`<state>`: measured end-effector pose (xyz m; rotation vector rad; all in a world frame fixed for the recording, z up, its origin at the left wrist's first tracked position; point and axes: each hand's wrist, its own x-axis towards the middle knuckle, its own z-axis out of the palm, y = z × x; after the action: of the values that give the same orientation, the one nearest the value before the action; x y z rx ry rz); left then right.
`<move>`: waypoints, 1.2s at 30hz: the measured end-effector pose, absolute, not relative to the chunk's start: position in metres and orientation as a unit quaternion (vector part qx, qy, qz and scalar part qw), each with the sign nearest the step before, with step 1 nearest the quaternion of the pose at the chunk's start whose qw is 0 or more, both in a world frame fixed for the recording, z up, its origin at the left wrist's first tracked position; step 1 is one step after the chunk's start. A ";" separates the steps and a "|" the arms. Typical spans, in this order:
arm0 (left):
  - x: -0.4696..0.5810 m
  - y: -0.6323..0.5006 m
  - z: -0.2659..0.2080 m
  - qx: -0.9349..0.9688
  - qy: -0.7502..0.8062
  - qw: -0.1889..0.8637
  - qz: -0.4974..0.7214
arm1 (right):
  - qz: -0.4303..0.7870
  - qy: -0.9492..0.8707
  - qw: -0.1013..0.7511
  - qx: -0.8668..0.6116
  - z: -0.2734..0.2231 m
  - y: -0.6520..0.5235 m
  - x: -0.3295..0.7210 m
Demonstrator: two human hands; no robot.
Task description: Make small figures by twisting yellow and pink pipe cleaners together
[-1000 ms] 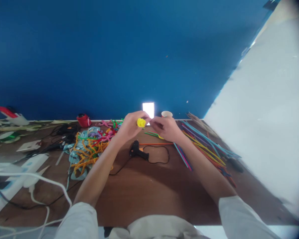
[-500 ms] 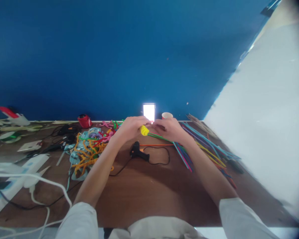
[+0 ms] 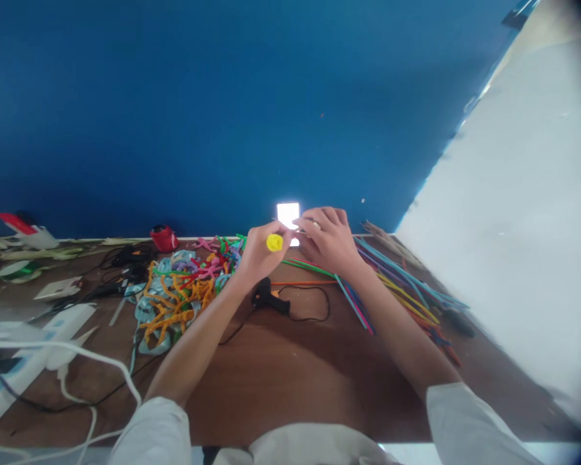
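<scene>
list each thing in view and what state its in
left hand: closed around yellow piece
yellow piece: held, partly hidden
right hand: partly curled, grip unclear
glue gun: lying down
bright panel: lit, partly covered
orange pieces: bent, tangled
straight stems: loose, spread out
power strip: black plug inserted

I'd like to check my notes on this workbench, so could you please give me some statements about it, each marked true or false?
1. The left hand holds a yellow piece. True.
2. The black glue gun is in the right hand. False: it lies on the table.
3. The red container stands near the blue wall. True.
4. The two hands are wide apart. False: they are close together.
5. The light blue strips lie to the right of both hands. True.
</scene>
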<state>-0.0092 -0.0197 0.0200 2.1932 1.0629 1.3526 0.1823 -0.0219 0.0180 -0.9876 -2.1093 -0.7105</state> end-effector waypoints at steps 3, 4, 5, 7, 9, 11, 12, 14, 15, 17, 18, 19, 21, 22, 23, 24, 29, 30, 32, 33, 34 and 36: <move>-0.006 -0.016 0.018 0.712 0.388 0.309 0.498 | -0.291 -0.817 0.343 -0.361 0.016 -0.021 0.181; -0.006 -0.015 0.017 0.694 0.387 0.345 0.499 | -0.287 -0.823 0.338 -0.355 0.016 -0.020 0.180; -0.007 -0.014 0.017 0.680 0.388 0.373 0.498 | -0.282 -0.827 0.335 -0.352 0.015 -0.019 0.180; -0.008 -0.013 0.018 0.663 0.389 0.413 0.488 | -0.268 -0.830 0.338 -0.354 0.014 -0.017 0.180; -0.010 -0.014 0.020 0.659 0.389 0.436 0.474 | -0.252 -0.833 0.341 -0.356 0.014 -0.015 0.180; -0.011 -0.014 0.022 0.654 0.387 0.450 0.469 | -0.246 -0.838 0.333 -0.355 0.013 -0.013 0.180; -0.012 -0.015 0.024 0.650 0.386 0.457 0.468 | -0.250 -0.841 0.325 -0.352 0.012 -0.012 0.180; -0.014 -0.015 0.026 0.635 0.384 0.479 0.469 | -0.265 -0.845 0.307 -0.347 0.011 -0.009 0.181; -0.014 -0.015 0.027 0.626 0.383 0.490 0.471 | -0.268 -0.847 0.302 -0.344 0.010 -0.008 0.181; -0.016 -0.015 0.029 0.613 0.381 0.503 0.476 | -0.251 -0.851 0.310 -0.342 0.009 -0.007 0.182; -0.017 -0.015 0.030 0.612 0.382 0.501 0.479 | -0.231 -0.852 0.321 -0.342 0.008 -0.007 0.182; -0.018 -0.015 0.030 0.614 0.384 0.494 0.481 | -0.207 -0.853 0.337 -0.341 0.008 -0.007 0.182; -0.020 -0.015 0.031 0.626 0.389 0.474 0.482 | -0.159 -0.851 0.366 -0.341 0.009 -0.008 0.182; -0.021 -0.014 0.031 0.631 0.391 0.465 0.482 | -0.137 -0.850 0.377 -0.342 0.010 -0.009 0.182; -0.022 -0.014 0.031 0.635 0.392 0.458 0.483 | -0.117 -0.849 0.385 -0.341 0.011 -0.009 0.182; -0.023 -0.013 0.031 0.637 0.393 0.452 0.485 | -0.099 -0.849 0.391 -0.340 0.012 -0.009 0.183; -0.026 -0.006 0.032 0.618 0.400 0.451 0.504 | -0.073 -0.845 0.388 -0.360 0.015 -0.005 0.196; -0.026 -0.005 0.032 0.613 0.402 0.453 0.507 | -0.084 -0.845 0.377 -0.370 0.015 -0.004 0.199; -0.026 -0.003 0.032 0.606 0.405 0.455 0.512 | -0.117 -0.844 0.340 -0.398 0.013 -0.002 0.204; -0.027 -0.003 0.033 0.604 0.406 0.454 0.513 | -0.140 -0.842 0.317 -0.415 0.012 -0.002 0.205; -0.027 -0.002 0.033 0.603 0.408 0.454 0.515 | -0.164 -0.838 0.295 -0.429 0.011 -0.002 0.205; -0.029 -0.002 0.034 0.599 0.409 0.454 0.517 | -0.205 -0.832 0.263 -0.443 0.009 -0.003 0.203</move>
<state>-0.0286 -0.0021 0.0341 1.4781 1.0100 1.2757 0.2032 -0.0027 0.0094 -1.1976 -2.2511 -0.5539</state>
